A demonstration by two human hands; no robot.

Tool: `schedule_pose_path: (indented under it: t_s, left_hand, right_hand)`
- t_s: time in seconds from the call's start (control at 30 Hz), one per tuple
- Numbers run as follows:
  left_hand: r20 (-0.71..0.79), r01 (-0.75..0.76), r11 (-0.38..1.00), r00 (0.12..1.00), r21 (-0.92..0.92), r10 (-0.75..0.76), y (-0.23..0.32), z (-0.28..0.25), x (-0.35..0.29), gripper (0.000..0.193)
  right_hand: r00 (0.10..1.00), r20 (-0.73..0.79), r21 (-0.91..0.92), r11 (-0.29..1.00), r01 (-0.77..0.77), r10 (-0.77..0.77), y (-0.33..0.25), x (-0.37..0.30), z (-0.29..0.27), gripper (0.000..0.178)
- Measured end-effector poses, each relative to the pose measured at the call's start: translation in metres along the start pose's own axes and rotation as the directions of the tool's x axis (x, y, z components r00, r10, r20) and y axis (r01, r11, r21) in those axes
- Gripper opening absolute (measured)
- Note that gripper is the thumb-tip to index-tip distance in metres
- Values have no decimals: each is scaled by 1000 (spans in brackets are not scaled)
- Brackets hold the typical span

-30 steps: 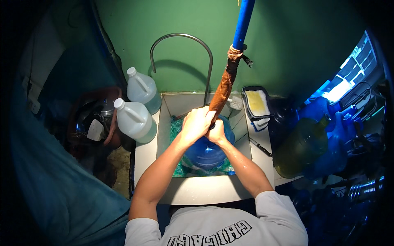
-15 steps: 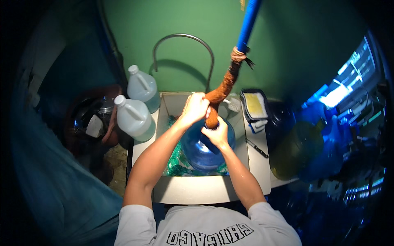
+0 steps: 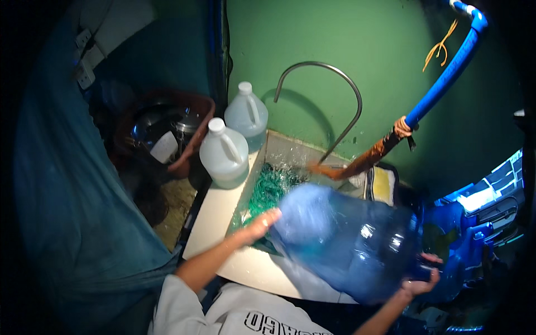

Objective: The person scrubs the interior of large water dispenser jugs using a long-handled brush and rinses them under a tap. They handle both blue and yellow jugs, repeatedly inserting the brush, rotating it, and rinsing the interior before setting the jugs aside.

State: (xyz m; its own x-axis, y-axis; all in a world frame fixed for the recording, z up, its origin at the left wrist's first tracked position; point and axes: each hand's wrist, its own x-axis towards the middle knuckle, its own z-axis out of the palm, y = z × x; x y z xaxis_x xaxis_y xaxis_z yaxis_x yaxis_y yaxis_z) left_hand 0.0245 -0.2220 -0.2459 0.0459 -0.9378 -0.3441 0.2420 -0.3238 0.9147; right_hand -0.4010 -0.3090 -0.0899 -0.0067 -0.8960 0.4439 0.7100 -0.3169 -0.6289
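A large blue water jug (image 3: 352,240) lies on its side in the air over the sink's right front corner. My left hand (image 3: 261,224) presses against its left end. At the other end my right hand (image 3: 421,282) is wrapped round the neck, the fingers partly hidden. Behind the jug hangs a brown cloth-wrapped hose (image 3: 365,163), tied to a blue pipe (image 3: 446,78). Water splashes in the sink (image 3: 279,146) below the hose's open end. Green netting (image 3: 267,192) lies inside that sink.
Two white-capped jugs of clear liquid (image 3: 224,156) stand left of the sink under a curved metal faucet (image 3: 321,64). Farther left is a reddish basin (image 3: 195,106) of cookware. A yellow sponge (image 3: 383,185) sits at the back right, and blue containers (image 3: 446,223) crowd the right side.
The jug was upright in the sink under the hose, with my left hand on the hose and my right hand at the neck. Now it is lifted, tipped sideways and moved right; my left hand has left the hose.
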Motion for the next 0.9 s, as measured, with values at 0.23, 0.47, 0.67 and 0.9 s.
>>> schedule_pose_path:
  t_s: [0.23, 0.47, 0.67, 0.9]
  left_hand:
    - [-13, -313, 949, 949, 44, 314, 88, 6, -32, 62]
    - [-149, -425, 903, 891, 64, 429, 126, 38, -65, 45]
    - [-210, -550, 767, 749, 330, 628, 128, 62, -91, 52]
    - [109, -623, 345, 572, 702, 813, 143, 17, -105, 75]
  right_hand:
    - [989, -72, -143, 983, 118, -129, 3, 5, -70, 28]
    - [870, -491, 19, 998, 57, -40, 18, -68, -82, 26]
    - [935, -317, 402, 915, -23, 162, 73, -28, -94, 29]
    - [778, -520, 39, 919, -392, 353, 129, -92, -106, 45]
